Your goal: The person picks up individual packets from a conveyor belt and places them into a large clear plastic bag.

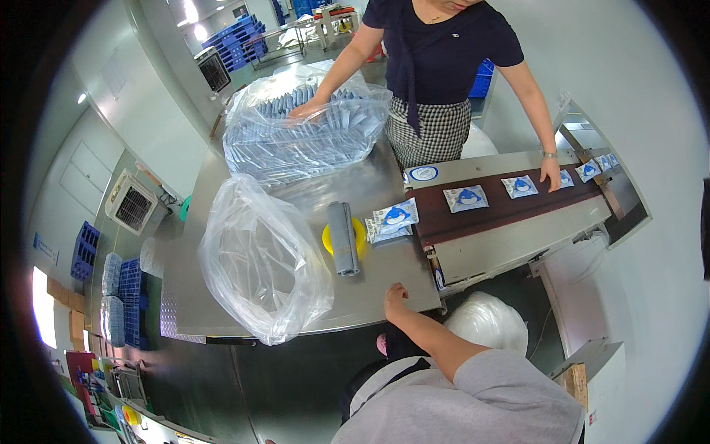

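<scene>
My right hand [396,296] rests at the near edge of the steel table [362,300], fingers curled in with nothing visible in them. My left hand is not in view. Just beyond my right hand, small white packets with a blue whale print [396,214] lie overlapping at the conveyor's end. To their left a rolled grey bag bundle [343,238] lies across a yellow tape roll [361,237]. A clear plastic bag [259,259] stands wide-mouthed at the table's left. Behind it, a clear bag [303,140] is packed with rows of packets.
Across the table, a co-worker has one hand [309,109] in the packed bag, the other [549,172] over the brown conveyor belt [473,226]. More packets [520,186] lie spaced along it. A bulging clear sack [488,323] is below the conveyor. Blue pallets [132,303] stand left.
</scene>
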{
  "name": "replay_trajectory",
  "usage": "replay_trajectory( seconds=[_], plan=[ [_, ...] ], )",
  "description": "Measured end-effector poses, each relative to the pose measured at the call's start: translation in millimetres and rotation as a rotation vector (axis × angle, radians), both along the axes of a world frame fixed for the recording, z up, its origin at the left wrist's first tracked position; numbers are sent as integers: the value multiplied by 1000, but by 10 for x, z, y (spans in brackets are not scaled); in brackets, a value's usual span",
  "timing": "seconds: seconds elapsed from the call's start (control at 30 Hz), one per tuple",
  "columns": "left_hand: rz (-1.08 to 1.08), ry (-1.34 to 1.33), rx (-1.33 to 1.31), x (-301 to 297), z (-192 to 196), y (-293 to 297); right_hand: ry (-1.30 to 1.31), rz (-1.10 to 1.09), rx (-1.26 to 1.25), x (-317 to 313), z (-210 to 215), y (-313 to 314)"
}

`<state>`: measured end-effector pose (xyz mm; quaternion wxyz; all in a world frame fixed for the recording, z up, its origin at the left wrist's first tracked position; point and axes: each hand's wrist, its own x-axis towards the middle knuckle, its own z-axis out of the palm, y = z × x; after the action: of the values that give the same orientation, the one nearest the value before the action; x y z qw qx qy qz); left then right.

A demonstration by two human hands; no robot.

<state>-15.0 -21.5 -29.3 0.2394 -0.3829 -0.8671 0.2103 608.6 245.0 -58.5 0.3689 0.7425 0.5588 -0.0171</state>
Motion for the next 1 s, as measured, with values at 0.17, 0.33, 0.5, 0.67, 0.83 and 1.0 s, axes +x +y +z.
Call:
replay_trajectory(
  seconds=[0.17,0.33,0.5,0.67,0.83,1.0],
  plan=[
    [95,-53,-53,71,101,30,-15,81,56,-26,166,-76],
    [-96,204,72,-9,40,-75,21,14,61,-71,278,-40],
    [-66,139,-7,26,45,-12,-23,-20,57,-23,151,-15],
    [92,-38,-144,272,273,99,-14,14,59,22,139,-58],
    [274,-221,-80,584,627,249,18,73,3,25,204,-77],
    [135,3,25,90,61,-20,49,58,-4,-30,210,-45]
  ],
)
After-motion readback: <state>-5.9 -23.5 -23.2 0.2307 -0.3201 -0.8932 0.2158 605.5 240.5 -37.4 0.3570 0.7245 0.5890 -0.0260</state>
